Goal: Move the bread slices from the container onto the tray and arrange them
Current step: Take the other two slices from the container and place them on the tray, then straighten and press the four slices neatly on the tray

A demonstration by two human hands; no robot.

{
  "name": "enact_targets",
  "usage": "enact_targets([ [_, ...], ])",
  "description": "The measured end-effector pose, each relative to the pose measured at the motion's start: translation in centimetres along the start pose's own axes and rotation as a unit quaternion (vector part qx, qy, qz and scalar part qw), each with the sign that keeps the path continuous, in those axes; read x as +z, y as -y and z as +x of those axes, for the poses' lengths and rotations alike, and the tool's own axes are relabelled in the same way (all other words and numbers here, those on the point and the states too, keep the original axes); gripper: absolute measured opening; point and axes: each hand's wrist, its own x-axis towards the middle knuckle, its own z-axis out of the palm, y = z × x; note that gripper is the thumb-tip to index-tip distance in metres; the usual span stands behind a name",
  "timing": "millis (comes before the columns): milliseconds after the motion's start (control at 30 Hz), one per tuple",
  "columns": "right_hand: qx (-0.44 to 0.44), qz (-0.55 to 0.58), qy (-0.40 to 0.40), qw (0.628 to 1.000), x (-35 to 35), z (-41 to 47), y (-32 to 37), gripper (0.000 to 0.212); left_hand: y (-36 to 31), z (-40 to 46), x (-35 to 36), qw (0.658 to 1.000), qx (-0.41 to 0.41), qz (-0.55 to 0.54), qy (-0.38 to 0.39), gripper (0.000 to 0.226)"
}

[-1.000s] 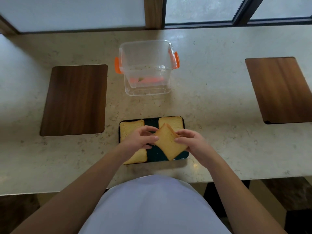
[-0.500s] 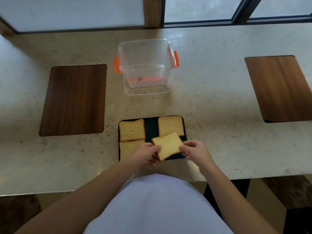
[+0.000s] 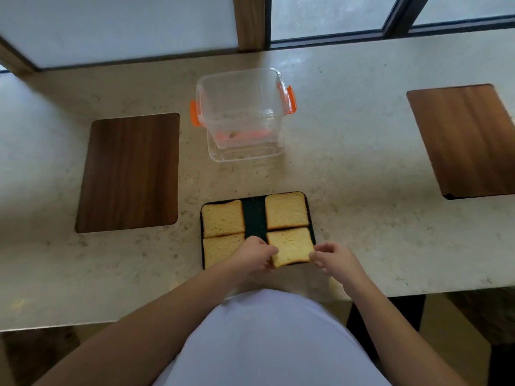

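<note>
In the head view, a dark tray (image 3: 255, 215) lies on the pale stone bench (image 3: 348, 168), a little below the middle of the frame. Four bread slices are on it. Two lie flat in the left column (image 3: 222, 218) (image 3: 220, 247) and one in the upper right corner (image 3: 286, 209). The fourth slice (image 3: 291, 246) is in the lower right corner, with its near edge a bit over the tray rim. The left hand (image 3: 255, 256) pinches its left edge with the fingers, and the right hand (image 3: 335, 260) touches its right edge with fingers lightly curled; whether they grip it I cannot tell. Above the tray stands the clear container (image 3: 242, 112) with orange clips, without bread inside. Two wooden boards, one at left (image 3: 128, 172) and one at right (image 3: 462, 140), lie on the bench.
</note>
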Motion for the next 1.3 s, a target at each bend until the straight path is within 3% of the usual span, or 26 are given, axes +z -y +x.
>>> enact_targets([
  [367,-0.023,-0.018,-0.020,0.999,0.4,0.5,-0.7,0.027,0.6,0.6,0.3,1.000,0.004,0.009,-0.024,0.031],
  [500,-0.058,-0.091,-0.046,0.993,0.4,0.6,-0.7,0.026,0.5,0.8,0.5,0.999,0.006,0.032,-0.022,0.032],
  [600,-0.089,-0.155,-0.058,0.982,0.6,0.6,-0.7,0.025,0.7,0.8,0.6,0.984,0.063,0.161,-0.042,0.030],
  [733,-0.131,-0.219,-0.074,0.964,1.0,0.5,-0.6,0.022,1.3,0.4,1.2,0.931,0.148,0.325,-0.071,0.032],
  [833,-0.144,-0.217,-0.075,0.962,1.1,0.6,-0.7,0.022,1.3,0.2,1.3,0.919,0.153,0.354,-0.078,0.039],
  [1033,-0.133,-0.195,-0.068,0.969,0.5,0.3,-0.7,0.028,1.4,0.0,1.0,0.888,0.179,0.411,-0.099,0.032],
  [1300,-0.066,-0.093,-0.032,0.993,-0.4,0.8,-1.0,0.032,1.3,-0.3,0.9,0.890,0.179,0.409,-0.091,0.024],
])
